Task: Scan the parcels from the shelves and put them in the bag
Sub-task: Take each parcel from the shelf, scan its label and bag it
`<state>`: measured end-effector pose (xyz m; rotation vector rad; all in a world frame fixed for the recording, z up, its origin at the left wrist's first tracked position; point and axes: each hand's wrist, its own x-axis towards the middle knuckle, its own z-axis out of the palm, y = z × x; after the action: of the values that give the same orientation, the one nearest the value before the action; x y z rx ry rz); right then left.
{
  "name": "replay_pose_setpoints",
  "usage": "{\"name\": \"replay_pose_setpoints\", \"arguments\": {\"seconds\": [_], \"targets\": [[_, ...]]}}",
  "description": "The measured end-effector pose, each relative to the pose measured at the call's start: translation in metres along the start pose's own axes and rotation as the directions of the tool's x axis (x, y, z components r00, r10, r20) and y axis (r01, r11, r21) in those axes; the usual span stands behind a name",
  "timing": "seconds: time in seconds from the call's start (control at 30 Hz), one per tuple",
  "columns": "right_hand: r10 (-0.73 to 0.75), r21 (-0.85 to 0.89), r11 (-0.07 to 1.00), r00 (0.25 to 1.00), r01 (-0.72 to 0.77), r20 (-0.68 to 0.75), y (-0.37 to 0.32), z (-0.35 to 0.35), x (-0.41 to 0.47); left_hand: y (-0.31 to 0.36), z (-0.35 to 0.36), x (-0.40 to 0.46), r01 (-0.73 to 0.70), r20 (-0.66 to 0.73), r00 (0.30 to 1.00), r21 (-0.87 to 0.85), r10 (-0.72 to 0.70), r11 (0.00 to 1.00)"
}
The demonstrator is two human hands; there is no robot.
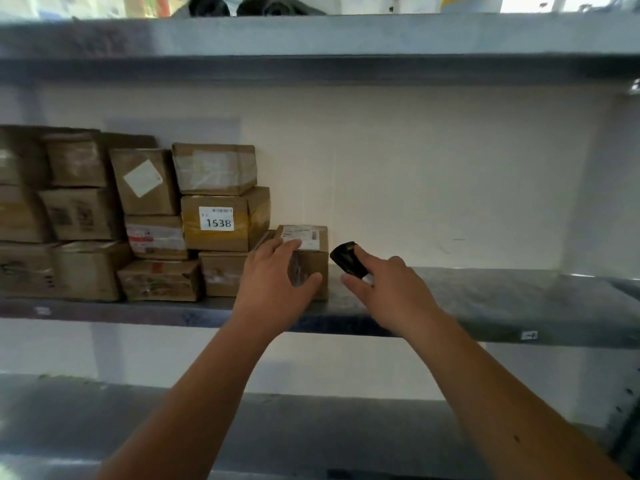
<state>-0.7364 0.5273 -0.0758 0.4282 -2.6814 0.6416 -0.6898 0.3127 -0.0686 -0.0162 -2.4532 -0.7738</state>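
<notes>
Standing at the right end of the stacked cartons, a small brown parcel [310,261] sits on the middle shelf [485,306], its white label facing up and its near face wrapped in clear tape. The left hand [273,278] grasps it: fingers lie over the top front edge beside the label and the thumb curls around the lower right of the near face. Just to the right of the parcel, the right hand [391,289] holds a small black scanner [348,259], the index finger laid along its top and the thumb underneath; its front end is turned toward the parcel, close to it but apart.

To the left, more cardboard boxes [104,216] are piled in rows on the same shelf, one carrying a white sticker marked 1538 [216,219]. The wall behind is pale. Another grey shelf runs overhead with dark objects on it, too blurred to identify.
</notes>
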Motion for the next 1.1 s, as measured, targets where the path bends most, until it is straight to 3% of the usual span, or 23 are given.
{"name": "replay_pose_setpoints", "arguments": {"seconds": [0.13,0.27,0.43,0.53,0.63,0.8,1.1], "targets": [[0.029,-0.026,0.999,0.999,-0.030,-0.025,0.010,-0.006,0.009,0.004,0.009,0.005,-0.023,-0.051,0.999,-0.149,0.015,0.989],[0.044,-0.121,0.991,0.998,-0.049,-0.046,0.020,-0.019,0.019,0.010,0.018,0.029,0.081,0.039,0.997,-0.369,-0.071,0.926],[0.058,-0.081,0.995,0.998,-0.060,-0.028,0.027,-0.027,0.025,0.016,0.023,0.067,0.423,0.219,0.899,-0.653,-0.379,0.628],[0.073,-0.057,0.996,0.997,-0.074,-0.017,0.027,-0.028,0.025,0.016,0.026,0.077,0.520,0.348,0.852,-0.649,-0.392,0.556],[0.080,-0.059,0.995,0.997,-0.081,-0.016,0.025,-0.027,0.019,0.014,0.027,0.078,0.496,0.368,0.868,-0.622,-0.334,0.605],[0.114,0.000,0.993,0.993,-0.114,-0.031,0.019,-0.028,-0.004,0.007,0.031,0.071,0.452,0.398,0.889,-0.684,-0.226,0.573],[0.226,0.047,0.974,0.972,-0.224,-0.059,0.002,-0.044,-0.059,0.006,0.034,0.048,0.144,0.235,0.972,-0.556,-0.012,0.819]]}}
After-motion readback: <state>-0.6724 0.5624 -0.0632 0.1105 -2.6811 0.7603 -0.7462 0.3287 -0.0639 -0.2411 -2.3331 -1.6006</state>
